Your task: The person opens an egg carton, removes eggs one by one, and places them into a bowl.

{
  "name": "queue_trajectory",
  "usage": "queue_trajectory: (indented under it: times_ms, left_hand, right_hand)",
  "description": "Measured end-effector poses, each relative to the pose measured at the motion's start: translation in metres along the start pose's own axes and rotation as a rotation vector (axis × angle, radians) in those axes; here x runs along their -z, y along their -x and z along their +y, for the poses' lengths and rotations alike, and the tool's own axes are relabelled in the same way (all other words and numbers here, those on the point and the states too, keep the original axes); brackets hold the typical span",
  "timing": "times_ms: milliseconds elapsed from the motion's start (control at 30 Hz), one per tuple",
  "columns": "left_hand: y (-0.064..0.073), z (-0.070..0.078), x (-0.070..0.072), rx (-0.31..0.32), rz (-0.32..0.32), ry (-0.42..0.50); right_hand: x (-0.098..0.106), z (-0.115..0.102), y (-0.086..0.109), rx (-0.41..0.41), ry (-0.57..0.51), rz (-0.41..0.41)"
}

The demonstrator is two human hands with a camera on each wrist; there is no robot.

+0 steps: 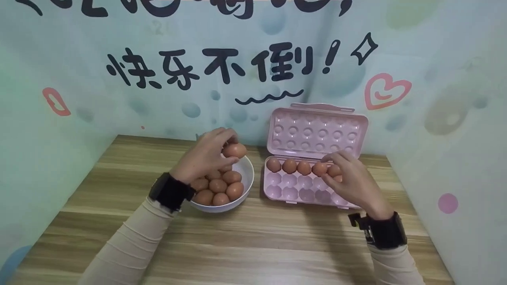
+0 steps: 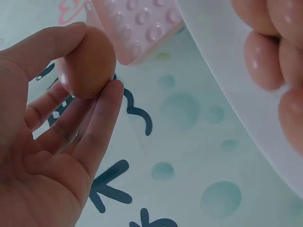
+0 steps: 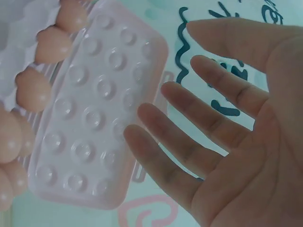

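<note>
My left hand (image 1: 202,156) pinches a brown egg (image 1: 237,150) between thumb and fingertips, above the far side of a white bowl (image 1: 249,178). In the left wrist view this egg (image 2: 92,64) sits at the tips of the fingers, away from the palm. Several more brown eggs (image 1: 218,186) lie heaped in the bowl. On the right, a pink egg carton (image 1: 290,194) has eggs (image 1: 304,167) along its back row. Over its right part hovers my right hand (image 1: 358,184), partly hiding eggs there. The right wrist view shows that hand (image 3: 236,156) holding nothing, fingers spread.
The carton's lid (image 1: 317,130) stands raised at the back, leaning near the printed backdrop (image 1: 178,111). Front cups of the carton hold no eggs where visible. Bowl and carton stand side by side on a wooden table (image 1: 253,253), with a narrow gap between them.
</note>
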State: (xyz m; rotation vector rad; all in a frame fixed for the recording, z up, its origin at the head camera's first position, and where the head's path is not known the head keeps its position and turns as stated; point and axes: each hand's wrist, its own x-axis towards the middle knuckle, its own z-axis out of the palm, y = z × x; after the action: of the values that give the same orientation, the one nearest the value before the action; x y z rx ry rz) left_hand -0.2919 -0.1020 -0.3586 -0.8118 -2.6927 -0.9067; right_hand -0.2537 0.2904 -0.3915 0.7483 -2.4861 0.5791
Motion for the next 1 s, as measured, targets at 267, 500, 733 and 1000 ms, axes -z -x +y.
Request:
queue_trajectory:
  times_ms: [267,500,733,1000]
  left_hand:
    - [-0.008,-0.030,0.005,0.092,-0.117,-0.078]
    - [-0.011,-0.054,0.002,0.133,-0.214,-0.189]
    - [-0.010,-0.067,-0.003,0.156,-0.225,-0.273]
    - [-0.008,-0.073,-0.010,0.172,-0.206,-0.336]
  right_hand:
    - [0.000,0.019,0.012,-0.012,0.020,0.007]
    - [-0.001,0.025,0.011,-0.031,0.026,-0.014]
    - [0.002,0.024,0.013,-0.061,0.020,-0.025]
    - [0.002,0.024,0.011,-0.009,0.027,-0.006]
